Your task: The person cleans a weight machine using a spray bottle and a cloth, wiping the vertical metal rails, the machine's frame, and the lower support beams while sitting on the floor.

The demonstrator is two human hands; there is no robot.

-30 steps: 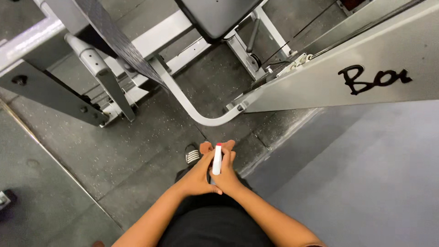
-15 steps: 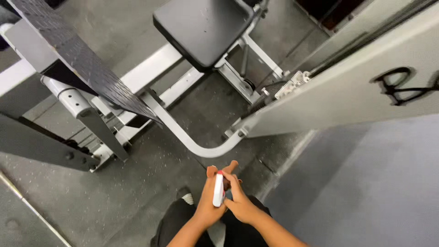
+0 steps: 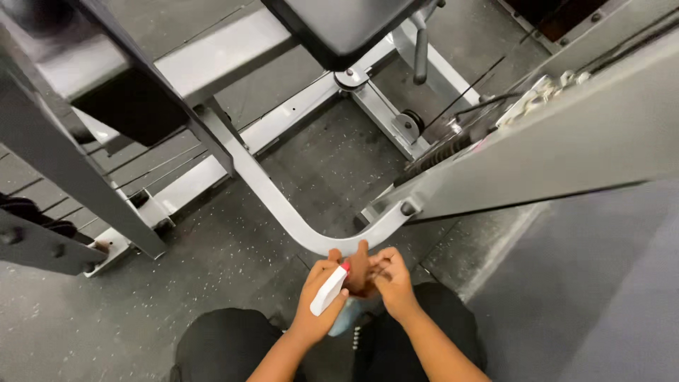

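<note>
left hand point(image 3: 318, 301): closed around white tube point(image 3: 329, 290) | right hand point(image 3: 392, 283): fingers curled, touching left hand

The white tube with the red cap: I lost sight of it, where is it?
In the head view, low centre: the white tube lies in the left hand, beside the right hand, just below the curved grey frame bar.

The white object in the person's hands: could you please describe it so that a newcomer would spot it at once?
Start at the curved grey tube of the exercise machine frame on the dark speckled floor, then look just below its bend. There the left hand and right hand meet around a small white stick-shaped item, the only white, red-tipped thing there.
</note>
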